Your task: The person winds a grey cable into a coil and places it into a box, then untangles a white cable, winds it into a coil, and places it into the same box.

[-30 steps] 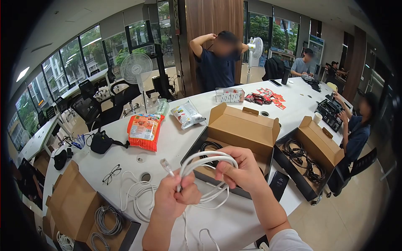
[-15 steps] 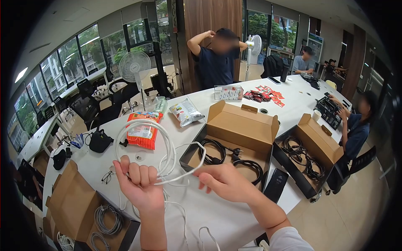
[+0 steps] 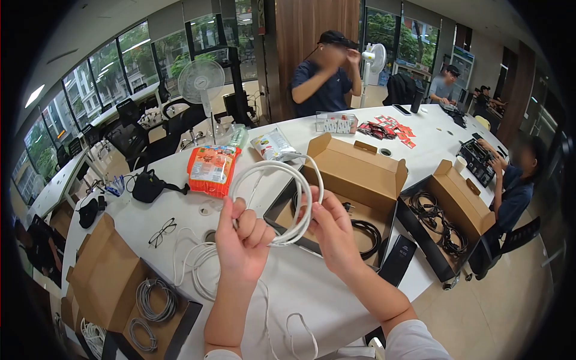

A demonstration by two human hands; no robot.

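A white cable [image 3: 278, 165] is looped into a coil held up above the table. My left hand [image 3: 245, 240] is closed in a fist around the coil's left and lower side. At its right side my right hand [image 3: 330, 228] pinches the cable between thumb and fingers. More of the white cable lies in loose loops [image 3: 204, 273] on the table below, with a strand running toward the near edge. Behind my right hand stands an open cardboard box [image 3: 351, 165] with black power cords [image 3: 365, 237], partly hidden by my hand and the coil.
Another open box [image 3: 447, 210] with black cords is at right, beside a phone [image 3: 398, 261]. At left, a box [image 3: 174, 333] holds grey cable coils. Glasses [image 3: 162, 232], a black pouch [image 3: 150, 186] and a red snack bag [image 3: 211, 171] lie farther up the table. Several people sit around.
My right hand has gone from reaching beside the cable to gripping the coil's right side. My left hand and the coil have shifted right. The person opposite has lowered their arms toward the face.
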